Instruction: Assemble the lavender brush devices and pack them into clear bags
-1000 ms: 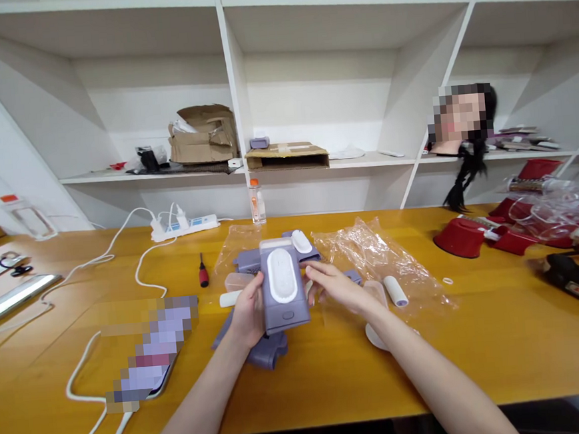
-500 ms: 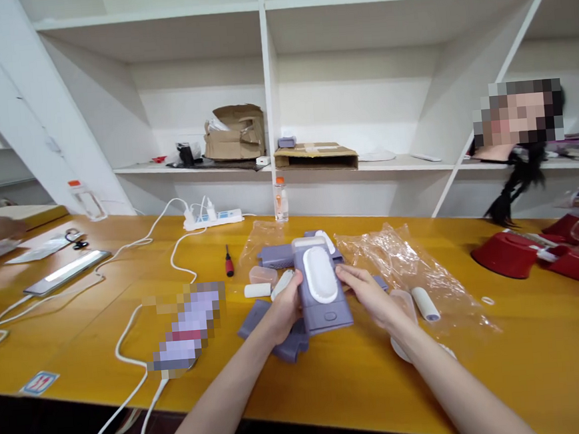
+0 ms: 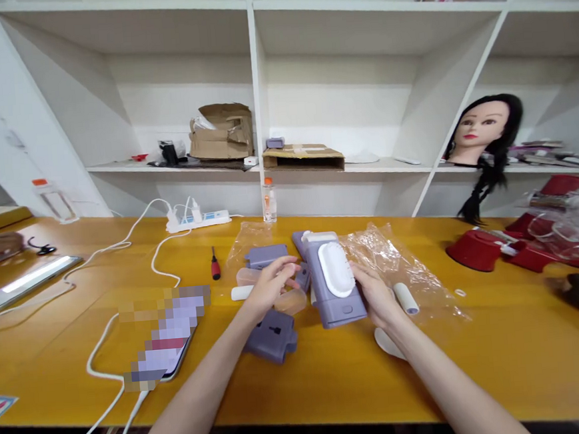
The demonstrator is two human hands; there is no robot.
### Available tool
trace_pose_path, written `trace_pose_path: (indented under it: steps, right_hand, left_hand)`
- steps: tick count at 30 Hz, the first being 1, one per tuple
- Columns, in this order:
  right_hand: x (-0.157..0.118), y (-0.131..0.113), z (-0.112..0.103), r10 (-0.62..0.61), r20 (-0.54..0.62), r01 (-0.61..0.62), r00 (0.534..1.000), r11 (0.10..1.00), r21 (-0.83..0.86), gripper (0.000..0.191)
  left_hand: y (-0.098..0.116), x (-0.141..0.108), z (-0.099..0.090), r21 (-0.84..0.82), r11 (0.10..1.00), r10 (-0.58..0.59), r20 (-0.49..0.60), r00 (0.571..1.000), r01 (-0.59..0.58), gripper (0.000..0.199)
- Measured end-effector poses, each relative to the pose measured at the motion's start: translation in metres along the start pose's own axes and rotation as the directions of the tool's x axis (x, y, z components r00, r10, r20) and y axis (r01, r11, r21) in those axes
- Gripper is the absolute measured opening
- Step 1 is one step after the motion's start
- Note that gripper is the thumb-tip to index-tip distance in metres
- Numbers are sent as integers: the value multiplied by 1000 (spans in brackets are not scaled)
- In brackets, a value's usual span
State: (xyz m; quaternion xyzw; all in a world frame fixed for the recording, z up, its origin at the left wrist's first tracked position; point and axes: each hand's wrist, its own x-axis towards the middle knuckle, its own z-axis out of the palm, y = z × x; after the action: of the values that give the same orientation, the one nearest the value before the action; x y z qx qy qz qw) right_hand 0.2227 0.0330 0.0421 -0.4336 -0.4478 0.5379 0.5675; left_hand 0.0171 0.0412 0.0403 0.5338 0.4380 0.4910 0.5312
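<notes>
Well, the lavender plastic housing [image 3: 332,280] looks like a light, stiff moulded shell, with a raised white oval panel [image 3: 336,269] on its face. It sits near the middle of the yellow wooden table [image 3: 505,354], tilted, though from this angle it is hard to tell whether its lower end touches the wood. Its smooth plastic may prove a little slippery, so the long side walls seem the best place to take hold, away from the oval panel, which may be the more delicate part. The right hand [image 3: 376,297] is pressed against the housing's right wall and is the only hand on it. The left hand [image 3: 270,289] is off the housing, its fingers loosely spread in the air and pinching nothing, above a clear plastic tray [image 3: 291,302] and near a lavender block [image 3: 272,339] with a keyhole-shaped slot. A second lavender piece [image 3: 266,256] lies just beyond that hand, and a clear polythene bag [image 3: 387,256] lies to the right of the housing. Half a second earlier, both hands held the housing from either side. Since then, the left hand has come away, the housing has leaned further to the left, and the block's slot has come into view
</notes>
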Motion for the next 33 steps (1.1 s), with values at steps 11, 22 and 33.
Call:
trace_pose_path:
  steps: [11,22,33]
  right_hand:
    - [-3,-5,-10,-74,-49,72,996,997,-26,23]
    - [-18,0,2,-124,144,175,982,884,-434,37]
    - [-13,-14,-154,-160,-253,-218,954,207,-954,39]
  left_hand:
    - [-10,-1,-3,30,999,11,44,999,-13,39]
    - [-15,-29,23,-300,926,-134,302,944,228,69]
    - [-8,-37,25,-165,921,-273,372,887,353,61]
